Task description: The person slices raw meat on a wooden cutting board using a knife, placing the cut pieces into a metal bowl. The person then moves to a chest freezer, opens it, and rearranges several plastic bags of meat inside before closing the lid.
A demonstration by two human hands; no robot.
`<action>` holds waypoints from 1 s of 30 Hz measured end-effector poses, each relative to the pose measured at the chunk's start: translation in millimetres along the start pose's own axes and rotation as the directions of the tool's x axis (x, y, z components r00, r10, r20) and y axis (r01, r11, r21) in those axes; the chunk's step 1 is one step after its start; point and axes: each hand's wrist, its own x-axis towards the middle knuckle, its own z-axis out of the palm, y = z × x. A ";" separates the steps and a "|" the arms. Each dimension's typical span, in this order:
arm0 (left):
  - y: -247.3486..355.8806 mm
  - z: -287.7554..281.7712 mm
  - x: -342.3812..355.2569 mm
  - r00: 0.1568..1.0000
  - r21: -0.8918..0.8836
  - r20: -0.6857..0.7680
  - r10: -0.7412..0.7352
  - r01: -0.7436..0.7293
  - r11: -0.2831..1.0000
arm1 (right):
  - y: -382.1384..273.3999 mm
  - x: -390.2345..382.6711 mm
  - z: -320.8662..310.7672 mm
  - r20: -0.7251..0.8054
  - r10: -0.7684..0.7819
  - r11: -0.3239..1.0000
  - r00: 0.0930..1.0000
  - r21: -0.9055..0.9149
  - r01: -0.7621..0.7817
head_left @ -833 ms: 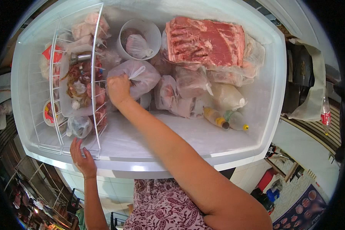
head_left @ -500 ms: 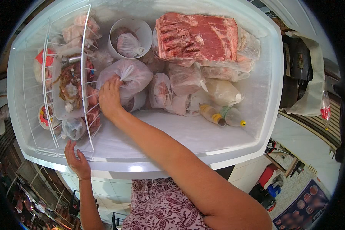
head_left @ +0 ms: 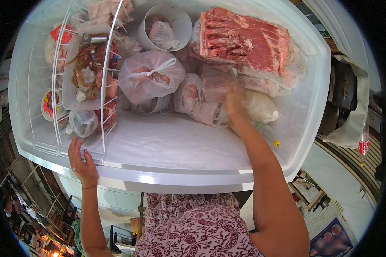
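My right hand (head_left: 235, 105), blurred by motion, reaches among translucent bags of meat (head_left: 214, 85) at the freezer's middle right, beside a pale cream-coloured bag (head_left: 260, 107); what it touches is unclear. My left hand (head_left: 81, 158) is open at the front lip, fingertips by the white wire basket (head_left: 103, 141) and a small clear bag (head_left: 83, 124). A knotted pink-tinted bag (head_left: 152, 83) lies in the middle. A large slab of red ribbed meat (head_left: 244, 40) rests on bags at the back right, near a white bucket (head_left: 182, 28) with a bag inside.
The white chest freezer (head_left: 167, 177) has a bare frosted floor along its front. The basket holds bags, a plastic tub (head_left: 51, 105) and a tray. A yellow-capped bottle (head_left: 272, 139) lies partly hidden at the right. Outside, another bottle (head_left: 363, 147) stands on the right.
My right hand has let go of the knotted bag and moved right to the bags beside the cream one. My left hand stays by the basket. The view has shifted slightly.
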 end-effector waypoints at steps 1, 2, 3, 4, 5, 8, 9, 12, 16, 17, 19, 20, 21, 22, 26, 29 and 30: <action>0.3 -0.2 0.3 1.000 0.005 0.002 0.005 -0.005 1.000 | 21.2 3.7 6.1 -0.046 0.006 0.998 0.999 0.055 -0.004; 0.9 -0.2 0.4 1.000 0.010 0.002 0.003 -0.003 1.000 | 35.4 8.6 12.4 -0.024 0.054 0.995 0.998 0.081 -0.052; 1.3 -0.4 0.5 1.000 0.004 0.002 0.002 -0.002 1.000 | 43.2 14.2 18.8 -0.010 0.115 0.987 0.993 0.112 -0.113; 1.9 -0.4 0.5 1.000 -0.003 0.001 -0.005 0.005 1.000 | 46.2 20.0 25.2 0.040 0.135 0.981 0.990 0.133 -0.139; 2.4 -0.3 0.7 1.000 -0.015 0.005 -0.019 0.019 1.000 | 46.2 25.8 31.1 0.084 0.170 0.971 0.982 0.156 -0.182; 4.1 -0.8 1.2 1.000 -0.018 0.007 -0.028 0.028 0.999 | 41.7 39.8 42.9 0.161 0.228 0.956 0.960 0.149 -0.252; 4.8 -1.0 1.6 1.000 -0.015 0.006 -0.025 0.026 1.000 | 41.5 42.9 44.4 0.138 0.219 0.957 0.966 0.161 -0.240; 6.6 -1.6 2.4 1.000 -0.011 0.017 -0.023 0.023 1.000 | 46.9 48.8 42.0 0.267 0.079 0.992 0.960 0.075 -0.103; 6.4 1.7 2.0 0.999 -0.072 0.004 -0.052 0.052 0.996 | 54.5 56.8 33.0 0.365 0.175 0.971 0.915 0.090 -0.222; 5.8 1.7 1.6 0.997 -0.102 0.006 -0.083 0.083 0.991 | 52.7 58.4 32.0 0.391 0.163 0.969 0.906 0.111 -0.223; 4.7 0.5 0.8 0.999 -0.025 0.002 -0.032 0.032 0.999 | 44.2 58.1 32.5 0.297 0.077 0.972 0.952 0.190 -0.138; 3.7 -0.4 1.1 1.000 0.011 -0.004 -0.024 0.024 1.000 | 38.9 56.0 33.4 0.162 0.012 0.971 0.987 0.233 -0.051; 3.6 -1.2 1.1 0.999 0.012 -0.016 -0.030 0.030 0.999 | 34.1 52.5 34.1 0.046 -0.075 0.960 0.996 0.274 0.060; 3.9 -1.1 1.1 0.999 0.003 -0.022 -0.040 0.041 0.999 | 30.3 47.9 33.9 -0.126 -0.146 0.939 0.981 0.293 0.177; 7.5 -1.3 2.0 0.997 -0.025 -0.056 -0.048 0.047 0.999 | 26.3 20.0 15.3 0.053 -0.124 0.957 0.991 0.272 0.105; 7.4 -1.1 2.3 0.997 -0.045 -0.065 -0.045 0.042 0.998 | 19.5 -1.3 -11.3 0.062 -0.066 0.946 0.996 0.320 0.042; 7.1 -0.9 2.4 0.997 -0.051 -0.071 -0.039 0.035 0.998 | 14.9 -8.3 -21.8 -0.023 -0.075 0.946 0.997 0.315 0.078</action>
